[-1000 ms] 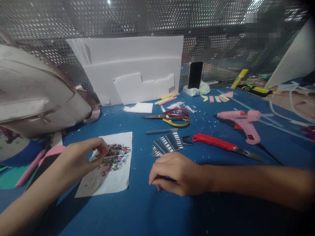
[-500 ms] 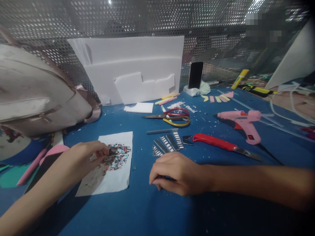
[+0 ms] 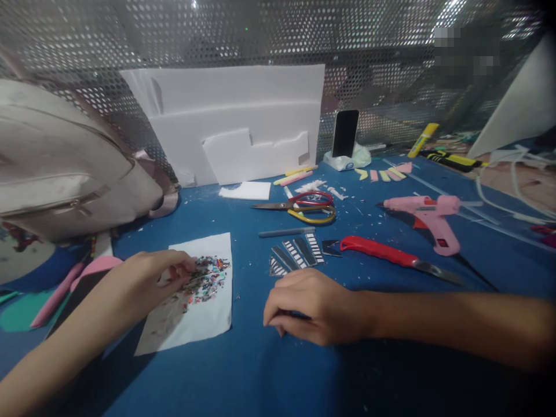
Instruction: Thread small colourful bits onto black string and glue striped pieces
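**At the blue table (image 3: 247,370): left hand (image 3: 150,281) low over coloured bits (image 3: 211,284)**

In the head view, bends the left fingers and thumb toward each other beside the left edge of the coloured bits, scattered in a patch across a white paper (image 3: 217,321). Cannot tell whether pinching any, with fingertips partly hidden and bits so small. Rests the right hand (image 3: 315,307) to the right of the white paper, apart from it, back upward, fingers loosely curled inward; cannot tell whether holding anything.

Just beyond the right hand, a fan of striped pieces (image 3: 295,255), with a grey stick (image 3: 286,233) behind. Farther back, scissors (image 3: 292,207) pointing left. To the right, a red-handled knife (image 3: 377,250) and, beyond, a pink glue gun (image 3: 436,217) on its side. At the back, an upright phone (image 3: 345,133) and a white board (image 3: 243,87). Far left, a pale backpack (image 3: 65,150).
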`<action>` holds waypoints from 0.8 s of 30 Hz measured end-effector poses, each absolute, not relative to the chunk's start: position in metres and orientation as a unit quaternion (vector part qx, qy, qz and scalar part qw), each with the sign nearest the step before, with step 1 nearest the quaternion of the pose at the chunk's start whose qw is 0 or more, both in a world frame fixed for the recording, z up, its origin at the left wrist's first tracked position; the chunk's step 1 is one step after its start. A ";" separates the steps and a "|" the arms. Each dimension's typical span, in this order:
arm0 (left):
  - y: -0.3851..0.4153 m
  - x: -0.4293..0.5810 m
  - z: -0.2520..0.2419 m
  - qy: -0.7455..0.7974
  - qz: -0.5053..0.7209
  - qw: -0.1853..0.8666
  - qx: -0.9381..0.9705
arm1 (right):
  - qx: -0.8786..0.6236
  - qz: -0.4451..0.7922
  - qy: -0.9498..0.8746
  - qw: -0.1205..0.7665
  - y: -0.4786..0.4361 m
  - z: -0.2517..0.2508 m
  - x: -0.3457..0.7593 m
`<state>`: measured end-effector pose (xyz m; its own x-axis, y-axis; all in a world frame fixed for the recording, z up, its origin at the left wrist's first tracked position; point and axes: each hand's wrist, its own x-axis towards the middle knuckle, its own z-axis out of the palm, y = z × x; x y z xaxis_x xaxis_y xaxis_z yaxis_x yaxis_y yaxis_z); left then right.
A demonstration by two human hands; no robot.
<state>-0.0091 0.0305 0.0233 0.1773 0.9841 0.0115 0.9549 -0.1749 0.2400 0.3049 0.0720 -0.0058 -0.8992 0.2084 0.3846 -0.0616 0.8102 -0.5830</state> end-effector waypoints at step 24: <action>0.020 0.007 0.033 0.672 0.112 0.106 0.724 | -0.033 0.296 -0.930 0.216 0.073 -0.008 0.305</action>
<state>0.0066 0.0199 0.0331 0.0719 0.9972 0.0197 0.9498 -0.0744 0.3040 0.3047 0.0732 -0.0084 -0.9045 0.1884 0.3826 -0.0673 0.8229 -0.5642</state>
